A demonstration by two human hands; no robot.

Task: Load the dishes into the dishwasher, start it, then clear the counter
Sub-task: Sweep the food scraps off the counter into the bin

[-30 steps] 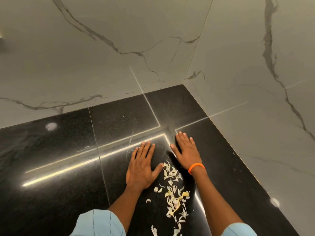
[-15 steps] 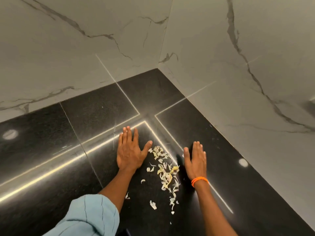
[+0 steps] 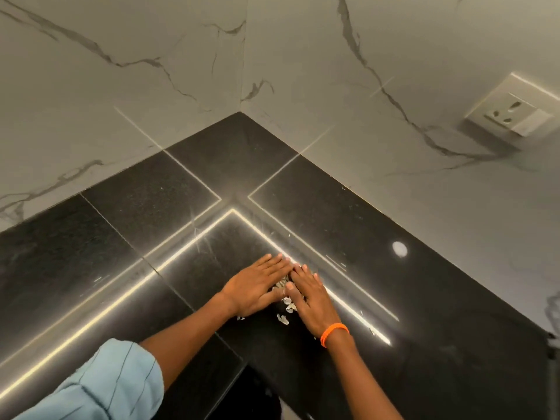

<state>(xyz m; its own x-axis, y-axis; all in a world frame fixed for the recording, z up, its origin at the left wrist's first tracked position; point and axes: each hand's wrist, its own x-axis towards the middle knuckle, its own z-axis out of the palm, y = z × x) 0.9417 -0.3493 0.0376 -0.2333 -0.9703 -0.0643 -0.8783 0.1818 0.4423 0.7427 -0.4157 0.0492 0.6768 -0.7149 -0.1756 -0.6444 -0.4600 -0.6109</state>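
Our fingers (image 3: 274, 263) straight and together, left hand (image 3: 254, 287) and right hand (image 3: 313, 295) flat on the black tabletop (image 3: 394, 313), pale peel scraps (image 3: 285, 298) heaped between the palms, near the corner.

The counter (image 3: 318, 189) is glossy black, finely speckled, crossed by bright reflected light strips. The walls (image 3: 151, 40) at 12 o'clock are white marble with grey veins. Pale yellowish-white scraps (image 3: 283, 318); an orange wristband (image 3: 333, 331); a light-blue striped sleeve (image 3: 106, 383) at 7 o'clock; a white socket (image 3: 515, 112) at 2 o'clock.
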